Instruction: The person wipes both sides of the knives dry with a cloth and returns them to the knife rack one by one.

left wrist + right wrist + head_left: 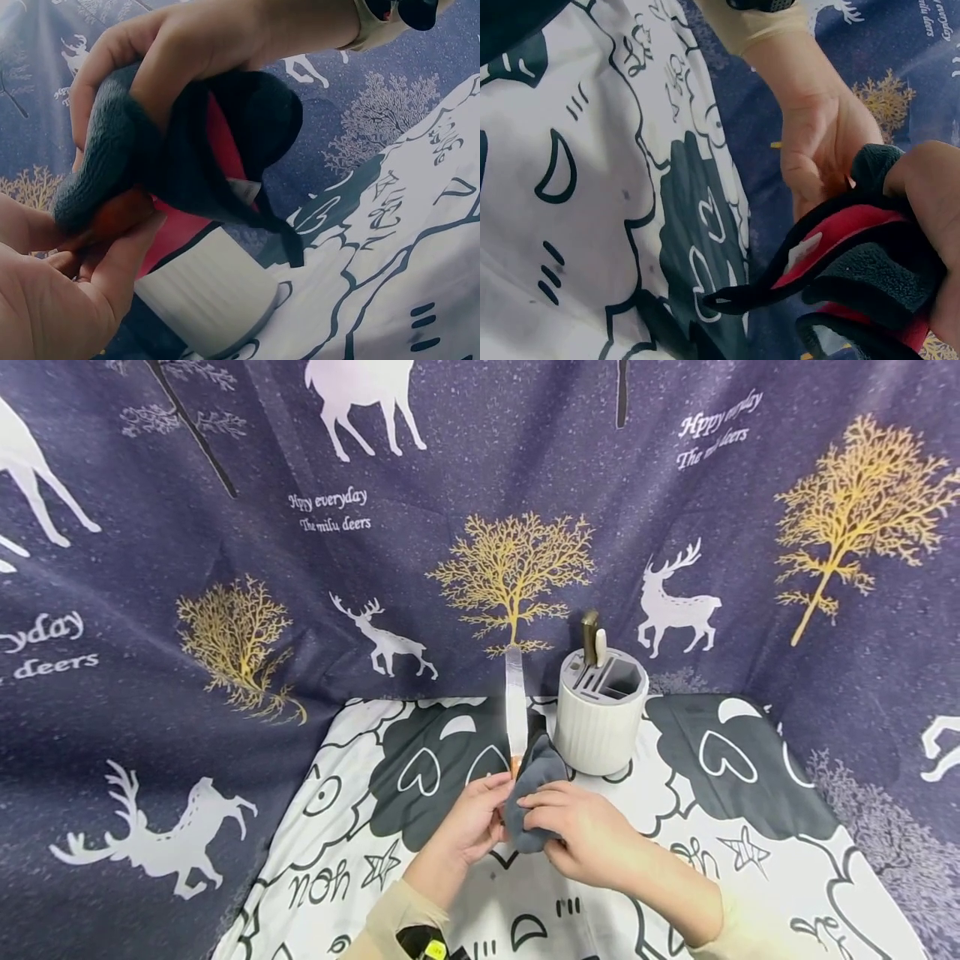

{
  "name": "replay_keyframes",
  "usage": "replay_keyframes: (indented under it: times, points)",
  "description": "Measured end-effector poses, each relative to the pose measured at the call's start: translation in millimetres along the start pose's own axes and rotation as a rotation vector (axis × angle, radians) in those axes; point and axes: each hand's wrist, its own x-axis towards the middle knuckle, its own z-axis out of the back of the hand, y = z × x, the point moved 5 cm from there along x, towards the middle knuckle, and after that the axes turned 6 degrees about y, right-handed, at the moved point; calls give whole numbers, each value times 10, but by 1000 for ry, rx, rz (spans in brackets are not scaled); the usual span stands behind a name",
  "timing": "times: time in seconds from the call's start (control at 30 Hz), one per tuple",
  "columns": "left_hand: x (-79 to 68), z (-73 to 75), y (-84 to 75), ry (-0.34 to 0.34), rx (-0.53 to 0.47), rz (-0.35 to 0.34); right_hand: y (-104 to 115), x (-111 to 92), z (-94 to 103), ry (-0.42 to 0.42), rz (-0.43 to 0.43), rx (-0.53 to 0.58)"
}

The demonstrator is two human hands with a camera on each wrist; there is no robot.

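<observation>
At the centre of the patterned sheet, a knife is held above the surface, its long pale blade directed away from the person towards the curtain. The left hand grasps the knife by its orange-brown handle, thumb and fingers closing on it. The right hand grasps a dark grey-blue cloth, its fingers curled over the fabric. The cloth lies against the right side of the handle; how far it covers the blade cannot be told. The wrist views show the cloth's red-pink lining, black edging and a small white label. Just beyond the cloth, to its right, a white ribbed knife block stands upright on the sheet. Its grey slotted top holds a brown-handled utensil and a white-handled utensil, side by side. The curtain behind bears white deer and golden trees.
</observation>
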Motion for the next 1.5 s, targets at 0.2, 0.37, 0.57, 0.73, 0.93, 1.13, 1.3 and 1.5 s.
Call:
replay_keyframes:
  times: [0.2, 0.37, 0.57, 0.73, 0.93, 1.13, 1.3, 1.5]
  points:
    - [-40, -33, -21, 94, -2, -12, -62, 34, -22, -4, -42, -39]
    - [-72, -54, 0, 143, 12, 8, -147, 71, 4, -3, -107, -48]
    - [-84, -18, 50, 87, 11, 29, -140, 66, -30, 16, -109, -49]
    - [-61, 25, 70, 24, 25, 21, -76, 45, -80, 25, -74, -22]
    - [-56, 55, 55, 38, 18, 9, 31, 35, -80, 31, -16, 8]
    - [-42, 87, 33, 4, -6, 2, 83, 16, -71, 27, 1, 46]
    - [-24, 107, 36, -21, -15, -6, 122, -2, -70, 41, 14, 49]
    - [-8, 145, 41, -58, 19, -16, 142, -17, -60, 48, 10, 123]
